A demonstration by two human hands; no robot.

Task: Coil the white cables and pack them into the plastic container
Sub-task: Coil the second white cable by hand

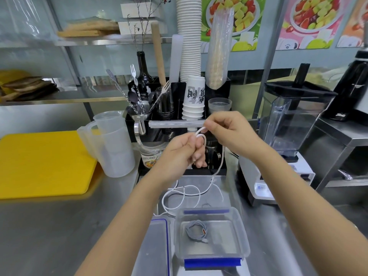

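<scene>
— So, working from the left: what's over there?

— A yellow cutting board (42, 163) on the steel counter (59, 226), then clear measuring jugs (111, 144). Nothing for the task.

— And the hands?

— The left hand (179, 154) is raised above the counter, fingers closed on the first small loop of a white cable (200, 134). The right hand (229, 130), just beside it, pinches the same cable at the top of the loop between thumb and forefinger.

— Where does the rest run?

— It hangs down from the right hand and lies in loose curves on the counter, on the far side of the plastic container (212, 253). The container sits near, open, with one coiled cable (196, 232) already inside; its lid (157, 250) lies touching it on the left.

— How will it handle?

— Light and limp, I'd judge, with a braided look, so it should bend easily but spring open if released. Best to keep the loops pinched in the left hand and feed slack with the right, holding the cord rather than the plug ends.
</scene>
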